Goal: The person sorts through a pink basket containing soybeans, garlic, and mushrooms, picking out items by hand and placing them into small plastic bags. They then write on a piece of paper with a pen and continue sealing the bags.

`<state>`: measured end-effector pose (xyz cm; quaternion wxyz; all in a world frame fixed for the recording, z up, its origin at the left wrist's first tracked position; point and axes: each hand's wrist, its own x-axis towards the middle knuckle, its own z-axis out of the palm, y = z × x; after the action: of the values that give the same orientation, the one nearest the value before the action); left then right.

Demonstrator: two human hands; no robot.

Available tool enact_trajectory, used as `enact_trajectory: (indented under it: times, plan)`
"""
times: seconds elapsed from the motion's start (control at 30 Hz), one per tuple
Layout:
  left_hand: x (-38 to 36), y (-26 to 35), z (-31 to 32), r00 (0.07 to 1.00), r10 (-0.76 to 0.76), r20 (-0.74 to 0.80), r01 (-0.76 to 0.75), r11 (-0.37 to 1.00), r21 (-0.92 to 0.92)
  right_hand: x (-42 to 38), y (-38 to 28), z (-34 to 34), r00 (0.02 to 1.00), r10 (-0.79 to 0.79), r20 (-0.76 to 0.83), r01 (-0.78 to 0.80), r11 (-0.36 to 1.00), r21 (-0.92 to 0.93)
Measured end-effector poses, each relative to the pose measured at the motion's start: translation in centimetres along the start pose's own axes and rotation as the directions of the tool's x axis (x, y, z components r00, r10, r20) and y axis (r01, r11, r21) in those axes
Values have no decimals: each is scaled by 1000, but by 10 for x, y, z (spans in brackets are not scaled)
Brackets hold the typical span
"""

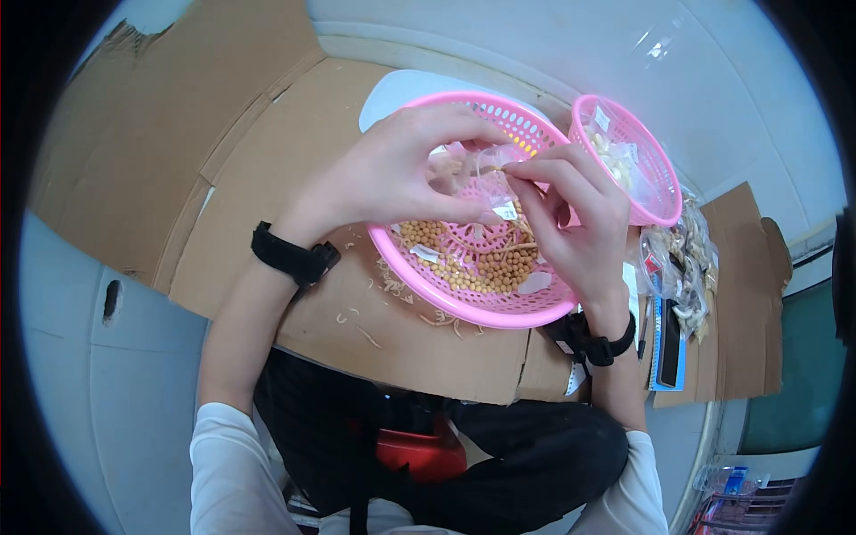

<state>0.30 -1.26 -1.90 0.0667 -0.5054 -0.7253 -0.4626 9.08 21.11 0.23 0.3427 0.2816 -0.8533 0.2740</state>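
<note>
My left hand (401, 169) is curled round a small clear plastic bag (489, 174), holding it above a large pink basket (464, 314). Pale pieces show behind the clear plastic; their kind cannot be made out. At the bag's mouth, the thumb and forefinger of my right hand (575, 205) pinch a thin tan strand. Below both hands, round tan beans (499, 270) lie in the basket, with thin root-like strips and a few white labels among them. The fingers partly hide the bag.
A smaller pink basket (658, 201) with bagged white pieces stands at the back right. Several filled plastic bags (691, 259) and a dark phone (669, 343) on a blue notebook lie at the right. Pale scraps (392, 281) are scattered on the cardboard (330, 312). A wall rises behind.
</note>
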Motion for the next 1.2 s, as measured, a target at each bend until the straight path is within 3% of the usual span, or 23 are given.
enact_trajectory:
  times: [0.37,0.47,0.53,0.67,0.93,1.03,1.13,1.2]
  plan:
    - [0,2,3,999,32,-4,-32,999,-24,-1,2,-2,994,-54,94,59,997,-58]
    - [1,6,0,1000,26,14,-25,997,-70,0,-1,0,994,-46,94,46,999,4]
    - [1,8,0,999,-25,31,27,997,-68,1,-6,0,996,40,86,-47,996,77]
    - [1,7,2,1000,-4,7,5,999,-51,-3,-1,-8,976,184,113,-189,981,38]
    - [2,3,1,998,57,-1,-57,998,17,-2,2,1,991,-54,121,40,992,116]
    - [2,-1,4,989,132,-65,-128,990,55,-2,-2,-6,973,-6,232,-37,982,183]
    - [2,1,3,993,108,-55,-108,994,5,0,4,6,987,-102,126,72,973,219]
    - [2,2,2,995,93,-41,-94,996,-2,0,2,6,981,-109,158,81,981,178]
